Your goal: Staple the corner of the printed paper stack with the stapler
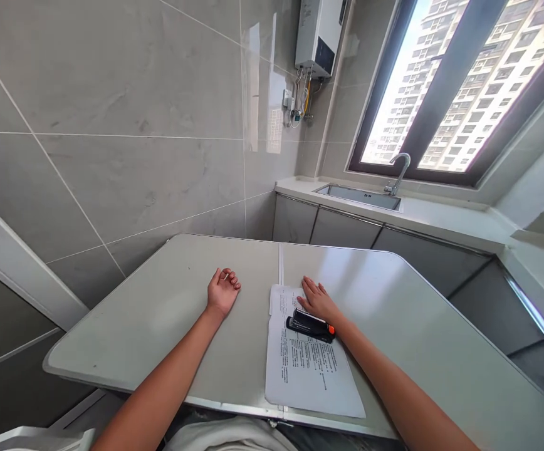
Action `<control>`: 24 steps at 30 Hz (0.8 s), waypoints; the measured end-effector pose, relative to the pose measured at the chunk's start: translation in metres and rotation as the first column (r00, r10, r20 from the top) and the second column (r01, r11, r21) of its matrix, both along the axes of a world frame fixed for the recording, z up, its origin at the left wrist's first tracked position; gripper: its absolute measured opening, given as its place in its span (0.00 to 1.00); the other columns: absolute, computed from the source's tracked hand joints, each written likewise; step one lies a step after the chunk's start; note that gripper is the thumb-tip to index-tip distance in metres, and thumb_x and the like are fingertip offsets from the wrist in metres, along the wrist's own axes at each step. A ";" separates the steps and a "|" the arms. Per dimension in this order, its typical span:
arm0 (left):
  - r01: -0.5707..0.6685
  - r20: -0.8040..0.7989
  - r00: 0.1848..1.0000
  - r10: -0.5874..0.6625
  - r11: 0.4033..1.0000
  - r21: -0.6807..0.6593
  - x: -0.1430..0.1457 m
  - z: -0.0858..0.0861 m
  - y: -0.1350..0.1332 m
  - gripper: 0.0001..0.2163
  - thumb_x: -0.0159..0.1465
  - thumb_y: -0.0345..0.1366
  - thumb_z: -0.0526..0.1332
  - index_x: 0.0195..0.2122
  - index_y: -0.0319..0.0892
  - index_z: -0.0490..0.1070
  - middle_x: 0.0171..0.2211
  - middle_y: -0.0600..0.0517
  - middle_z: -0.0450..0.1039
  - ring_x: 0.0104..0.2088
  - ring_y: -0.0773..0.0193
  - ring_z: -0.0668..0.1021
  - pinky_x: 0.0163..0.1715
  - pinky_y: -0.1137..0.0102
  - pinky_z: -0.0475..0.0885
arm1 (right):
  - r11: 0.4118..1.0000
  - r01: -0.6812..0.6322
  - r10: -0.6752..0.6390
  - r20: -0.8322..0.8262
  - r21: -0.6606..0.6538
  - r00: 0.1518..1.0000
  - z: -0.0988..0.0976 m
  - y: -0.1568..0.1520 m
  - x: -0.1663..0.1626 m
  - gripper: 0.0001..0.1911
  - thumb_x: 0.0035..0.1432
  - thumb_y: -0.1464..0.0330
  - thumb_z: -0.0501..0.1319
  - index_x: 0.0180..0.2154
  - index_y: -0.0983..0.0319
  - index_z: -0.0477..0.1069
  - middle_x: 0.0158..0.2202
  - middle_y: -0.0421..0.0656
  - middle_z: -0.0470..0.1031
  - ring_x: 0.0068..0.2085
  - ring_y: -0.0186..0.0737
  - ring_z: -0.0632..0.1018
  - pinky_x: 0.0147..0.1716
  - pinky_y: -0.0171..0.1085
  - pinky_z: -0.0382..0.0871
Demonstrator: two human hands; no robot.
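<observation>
The stapler [311, 326] is lying on the papers [307, 385], lower centre, gripped by neither hand; no staple is showing. The left hand [224, 292] is resting palm-up, loosely curled, empty; the right hand [318, 302] is spreading flat over their upper corner, grasping nothing.

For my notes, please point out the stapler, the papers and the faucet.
Stapler [310, 326]: head view, middle of its black body.
Papers [308, 374]: head view, lower half.
Faucet [401, 176]: head view, metal stem.
</observation>
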State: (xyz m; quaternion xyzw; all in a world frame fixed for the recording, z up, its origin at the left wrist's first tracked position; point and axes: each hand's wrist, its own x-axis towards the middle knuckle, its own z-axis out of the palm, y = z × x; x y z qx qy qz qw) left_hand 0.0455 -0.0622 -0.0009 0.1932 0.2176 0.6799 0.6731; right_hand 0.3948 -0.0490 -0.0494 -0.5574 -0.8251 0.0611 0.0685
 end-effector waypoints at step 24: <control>0.043 -0.092 0.995 -0.024 0.977 0.207 -0.016 0.004 0.004 0.27 0.68 0.42 0.61 0.17 0.43 0.46 0.17 0.58 0.43 0.18 0.71 0.55 0.20 0.70 0.55 | 0.990 -0.139 0.138 -0.031 -0.011 0.990 0.025 0.030 -0.196 0.33 0.74 0.54 0.45 0.72 0.62 0.51 0.76 0.49 0.43 0.75 0.47 0.49 0.70 0.57 0.40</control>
